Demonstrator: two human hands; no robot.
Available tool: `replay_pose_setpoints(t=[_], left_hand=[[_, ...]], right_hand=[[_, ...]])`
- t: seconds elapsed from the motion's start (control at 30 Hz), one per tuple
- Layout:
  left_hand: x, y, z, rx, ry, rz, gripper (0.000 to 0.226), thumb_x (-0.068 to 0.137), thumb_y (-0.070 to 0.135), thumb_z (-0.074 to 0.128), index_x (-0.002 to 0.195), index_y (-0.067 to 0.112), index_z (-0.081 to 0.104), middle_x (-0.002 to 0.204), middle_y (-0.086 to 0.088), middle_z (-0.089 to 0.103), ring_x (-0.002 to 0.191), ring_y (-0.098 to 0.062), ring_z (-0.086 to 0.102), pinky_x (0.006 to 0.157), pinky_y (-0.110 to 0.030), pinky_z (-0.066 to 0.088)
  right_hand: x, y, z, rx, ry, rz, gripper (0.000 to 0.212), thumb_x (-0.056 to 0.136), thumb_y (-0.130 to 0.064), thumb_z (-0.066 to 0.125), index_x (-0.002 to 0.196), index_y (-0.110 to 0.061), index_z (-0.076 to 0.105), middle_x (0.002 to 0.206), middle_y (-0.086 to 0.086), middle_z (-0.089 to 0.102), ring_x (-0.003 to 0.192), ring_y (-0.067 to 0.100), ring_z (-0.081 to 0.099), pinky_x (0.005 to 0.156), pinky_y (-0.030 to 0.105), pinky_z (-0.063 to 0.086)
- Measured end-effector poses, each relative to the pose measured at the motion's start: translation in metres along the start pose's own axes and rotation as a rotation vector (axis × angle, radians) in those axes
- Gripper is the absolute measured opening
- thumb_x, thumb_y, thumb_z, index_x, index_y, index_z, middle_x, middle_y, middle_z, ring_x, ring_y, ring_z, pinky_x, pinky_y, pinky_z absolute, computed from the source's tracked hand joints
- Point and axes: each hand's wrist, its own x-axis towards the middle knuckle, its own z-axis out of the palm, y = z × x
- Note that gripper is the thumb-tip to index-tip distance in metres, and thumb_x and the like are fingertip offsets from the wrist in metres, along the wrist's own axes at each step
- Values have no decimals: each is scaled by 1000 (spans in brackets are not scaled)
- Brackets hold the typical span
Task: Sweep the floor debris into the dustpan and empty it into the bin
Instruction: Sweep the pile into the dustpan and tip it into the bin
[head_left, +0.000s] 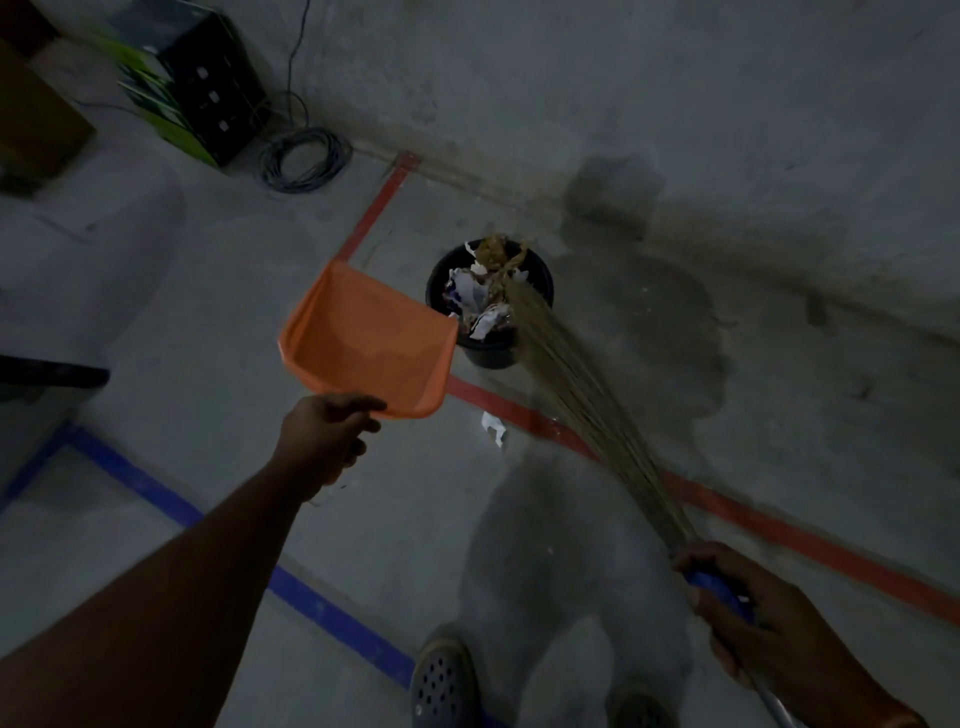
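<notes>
Above the bin (488, 353), hands clamped: left (324, 441) on dustpan (363, 338), right (753, 613) on broom (571, 384).

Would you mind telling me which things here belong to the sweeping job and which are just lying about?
Job: orange dustpan, broom, black bin, paper scrap on the floor.
Lying about: coiled cable, black box, cardboard box.

Smooth plastic dustpan (363, 338), straw broom (571, 379), rough concrete floor (234, 270).

Bin (540, 283) mouth blocked: broom bristles (566, 374), heaped paper (475, 296).
</notes>
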Motion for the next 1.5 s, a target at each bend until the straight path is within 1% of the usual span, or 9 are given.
replay_pose_setpoints(t=[0.17, 0.27, 0.5, 0.67, 0.97, 1.17, 1.33, 1.43, 1.5], left_hand=[[-6, -43, -8, -15, -21, -45, 24, 100, 6, 58, 103, 18, 79, 95, -16, 76, 49, -17, 57, 39, -24, 39], [-7, -63, -6, -8, -28, -62, 25, 100, 6, 58, 102, 19, 79, 93, -14, 76, 50, -16, 58, 42, -26, 42], [-7, -104, 0, 28, -46, -83, 24, 100, 8, 58, 104, 19, 79, 92, -10, 77, 53, -16, 61, 41, -22, 42], [-5, -141, -1, 54, -16, -119, 25, 99, 8, 59, 100, 24, 79, 89, -7, 78, 54, -16, 62, 42, -24, 44], [-10, -194, -11, -20, 31, -200, 24, 99, 7, 60, 100, 21, 79, 88, -8, 77, 59, -18, 65, 53, -31, 52], [-9, -222, 2, -132, 54, -247, 24, 99, 5, 59, 101, 19, 78, 89, -12, 77, 54, -16, 61, 50, -29, 48], [-6, -246, 37, -302, 29, -338, 25, 97, -3, 55, 103, 9, 77, 89, -23, 73, 50, -18, 54, 47, -24, 39], [-4, -261, 71, -370, 18, -392, 24, 97, -5, 54, 103, 5, 75, 85, -22, 70, 46, -16, 52, 42, -23, 37], [-3, -273, 96, -395, 9, -417, 24, 96, -5, 55, 102, 5, 76, 86, -21, 71, 46, -16, 53, 41, -24, 38]], right_hand=[[-23, 42, 15, 68, 61, 138, 26, 91, 1, 62, 105, -20, 71, 72, 28, 62, 41, 28, 45, 49, 33, 38], [-21, 59, 30, 104, 93, 197, 18, 89, -8, 65, 101, -21, 72, 79, 33, 60, 43, 29, 45, 52, 36, 39], [18, 93, 66, -106, 32, 233, 27, 91, 0, 62, 100, -24, 70, 63, 12, 61, 44, 24, 51, 50, 32, 42], [48, 97, 113, -186, -105, 225, 25, 93, 0, 57, 100, -22, 68, 71, 12, 61, 46, 24, 53, 47, 32, 46], [67, 62, 133, -426, -155, 24, 30, 91, -6, 63, 100, -34, 67, 81, 5, 71, 48, 16, 59, 49, 25, 48], [158, 16, 126, -659, -197, -196, 25, 93, -8, 63, 104, -31, 62, 65, -25, 61, 52, -10, 58, 50, 6, 42], [250, -16, 129, -863, -261, -253, 19, 93, -15, 60, 101, -33, 61, 75, 3, 63, 41, 11, 57, 46, 25, 50], [280, -31, 133, -950, -317, -295, 16, 93, -7, 60, 103, -20, 61, 81, 3, 60, 48, -2, 55, 52, 4, 40], [295, -31, 132, -976, -332, -289, 15, 93, -3, 59, 104, -13, 61, 77, 0, 56, 44, -4, 54, 48, 3, 40]])
